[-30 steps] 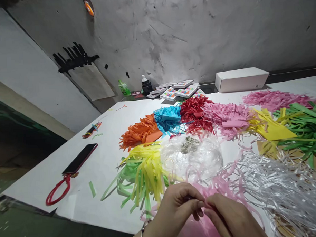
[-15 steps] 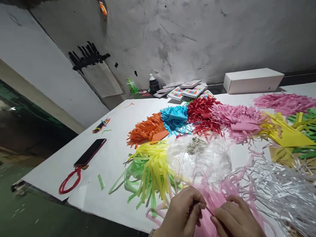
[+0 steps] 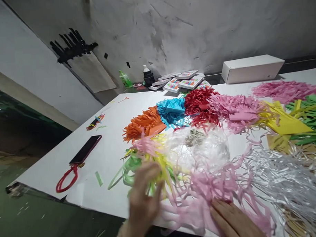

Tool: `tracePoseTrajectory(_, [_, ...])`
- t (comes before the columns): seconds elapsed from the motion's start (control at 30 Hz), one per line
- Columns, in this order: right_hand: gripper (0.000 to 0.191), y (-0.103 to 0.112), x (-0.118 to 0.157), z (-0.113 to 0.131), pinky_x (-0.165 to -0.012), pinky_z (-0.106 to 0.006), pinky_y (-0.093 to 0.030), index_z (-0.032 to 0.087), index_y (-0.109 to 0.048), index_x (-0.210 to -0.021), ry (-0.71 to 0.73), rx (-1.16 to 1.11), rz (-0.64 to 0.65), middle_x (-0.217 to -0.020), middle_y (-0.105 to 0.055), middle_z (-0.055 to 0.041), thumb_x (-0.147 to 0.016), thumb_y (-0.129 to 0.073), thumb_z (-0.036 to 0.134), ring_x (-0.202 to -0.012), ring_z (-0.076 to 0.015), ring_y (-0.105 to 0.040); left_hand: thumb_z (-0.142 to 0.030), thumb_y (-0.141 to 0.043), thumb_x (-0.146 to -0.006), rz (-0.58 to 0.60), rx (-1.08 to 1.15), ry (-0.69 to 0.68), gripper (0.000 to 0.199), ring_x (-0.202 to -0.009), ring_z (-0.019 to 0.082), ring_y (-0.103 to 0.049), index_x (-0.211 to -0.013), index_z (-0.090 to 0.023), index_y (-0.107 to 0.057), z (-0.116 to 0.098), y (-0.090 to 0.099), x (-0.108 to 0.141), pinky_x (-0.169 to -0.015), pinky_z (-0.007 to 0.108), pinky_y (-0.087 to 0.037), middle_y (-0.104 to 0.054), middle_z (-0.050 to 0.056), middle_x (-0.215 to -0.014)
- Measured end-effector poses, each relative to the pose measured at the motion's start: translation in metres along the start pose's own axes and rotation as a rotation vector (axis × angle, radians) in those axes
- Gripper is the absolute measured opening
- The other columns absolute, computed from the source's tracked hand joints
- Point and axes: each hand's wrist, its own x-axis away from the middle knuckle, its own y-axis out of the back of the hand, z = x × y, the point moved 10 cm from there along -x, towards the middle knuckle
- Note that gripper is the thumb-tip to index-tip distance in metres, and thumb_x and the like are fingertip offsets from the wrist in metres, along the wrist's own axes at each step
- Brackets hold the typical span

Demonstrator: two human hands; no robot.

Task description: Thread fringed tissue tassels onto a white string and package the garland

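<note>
Both grips? Can't tell: left hand [image 3: 145,191] blurring, right hand [image 3: 232,221] resting on pink streamers [image 3: 209,186]; loose ends are risking silver tinsel [image 3: 287,179] tangles.

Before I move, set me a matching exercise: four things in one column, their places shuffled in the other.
1. Phone
2. White box
3. Blue bundle
4. Right hand

A. Between the orange bundle and the red bundle
B. On the pink strips at the near edge
C. At the back, by the grey wall
D. On the left, a red cord at its near end

Pairs: 1-D, 2-C, 3-A, 4-B
</note>
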Motion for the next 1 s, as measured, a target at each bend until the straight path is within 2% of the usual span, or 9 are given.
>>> tracePoseTrajectory(0.07, [0.044, -0.006, 0.001, -0.001, -0.088, -0.031, -0.058, 0.016, -0.064, -0.126, -0.003, 0.062, 0.021, -0.128, -0.069, -0.0076, -0.096, -0.054, 0.047, -0.112, -0.0222, -0.067, -0.012, -0.057, -0.09, 0.48, 0.221, -0.249, 0.022, -0.103, 0.023, -0.063, -0.109, -0.023, -0.06, -0.057, -0.067, 0.034, -0.092, 0.036, -0.052, -0.068, 0.009, -0.105])
tracePoseTrajectory(0.1, [0.046, -0.01, 0.002, -0.003, -0.086, -0.035, -0.059, 0.016, -0.063, -0.127, -0.027, 0.101, 0.033, -0.13, -0.067, -0.0086, -0.096, -0.052, 0.048, -0.113, -0.0244, -0.067, -0.013, -0.057, -0.09, 0.628, 0.25, -0.294, 0.018, -0.102, 0.023, -0.064, -0.106, -0.022, -0.061, -0.074, -0.089, 0.05, -0.091, 0.036, -0.053, -0.069, 0.009, -0.104])
tracePoseTrajectory(0.17, [0.049, -0.014, 0.009, -0.018, -0.081, -0.045, -0.059, 0.012, -0.062, -0.127, -0.166, 0.203, 0.035, -0.13, -0.066, -0.0153, -0.098, -0.046, 0.048, -0.109, -0.0319, -0.068, -0.017, -0.06, -0.091, 0.814, 0.229, -0.255, 0.017, -0.103, 0.025, -0.063, -0.108, -0.02, -0.061, -0.084, -0.119, 0.067, -0.092, 0.038, -0.053, -0.069, 0.011, -0.113])
tracePoseTrajectory(0.23, [0.053, -0.004, 0.025, -0.043, -0.076, -0.055, -0.057, 0.003, -0.061, -0.123, -0.394, 0.307, -0.018, -0.123, -0.066, -0.0267, -0.099, -0.04, 0.045, -0.101, -0.0405, -0.069, -0.022, -0.064, -0.09, 0.895, 0.177, -0.152, 0.03, -0.111, 0.027, -0.059, -0.119, -0.02, -0.059, -0.077, -0.132, 0.071, -0.097, 0.042, -0.051, -0.064, 0.012, -0.126])
tracePoseTrajectory(0.37, [0.048, 0.034, 0.052, -0.071, -0.081, -0.061, -0.053, -0.002, -0.057, -0.124, -0.654, 0.368, -0.154, -0.121, -0.061, -0.0349, -0.098, -0.045, 0.036, -0.105, -0.0466, -0.065, -0.026, -0.064, -0.091, 0.911, 0.09, -0.06, 0.047, -0.122, 0.031, -0.053, -0.136, -0.021, -0.051, -0.061, -0.135, 0.062, -0.104, 0.049, -0.047, -0.056, 0.014, -0.139])
tracePoseTrajectory(0.53, [0.042, 0.023, 0.013, -0.013, -0.099, -0.034, -0.053, 0.018, -0.058, -0.132, -0.264, 0.111, -0.105, -0.126, -0.068, -0.01, -0.091, -0.047, 0.014, -0.12, -0.0234, -0.063, -0.011, -0.055, -0.091, 0.903, 0.093, -0.096, 0.042, -0.117, 0.028, -0.056, -0.132, -0.021, -0.054, -0.064, -0.145, 0.062, -0.102, 0.047, -0.049, -0.058, 0.013, -0.137])
tracePoseTrajectory(0.63, [0.047, -0.005, -0.005, 0.006, -0.1, -0.032, -0.053, 0.009, -0.055, -0.135, -0.236, 0.097, -0.033, -0.135, -0.062, -0.0139, -0.088, -0.047, 0.011, -0.127, -0.0244, -0.059, -0.006, -0.052, -0.089, 0.863, 0.087, -0.105, 0.049, -0.119, 0.027, -0.058, -0.136, -0.018, -0.051, -0.062, -0.149, 0.06, -0.102, 0.044, -0.05, -0.059, 0.015, -0.138])
tracePoseTrajectory(0.8, [0.063, -0.022, 0.017, -0.032, -0.088, -0.051, -0.057, 0.001, -0.051, -0.136, -0.496, 0.219, 0.012, -0.144, -0.049, -0.0278, -0.097, -0.045, 0.05, -0.128, -0.0417, -0.054, -0.02, -0.06, -0.09, 0.883, -0.25, 0.113, 0.036, -0.115, 0.035, -0.065, -0.125, -0.013, -0.057, -0.024, -0.145, 0.05, -0.089, 0.049, -0.057, -0.061, 0.022, -0.134])
tracePoseTrajectory(1.0, [0.05, 0.019, 0.076, -0.082, -0.094, -0.057, -0.05, 0.008, -0.058, -0.127, -0.681, 0.219, -0.076, -0.13, -0.061, -0.0248, -0.099, -0.044, 0.047, -0.117, -0.0389, -0.061, -0.023, -0.061, -0.091, 0.91, -0.397, 0.17, 0.031, -0.11, 0.035, -0.068, -0.12, -0.014, -0.059, -0.01, -0.13, 0.054, -0.082, 0.046, -0.061, -0.064, 0.021, -0.13])
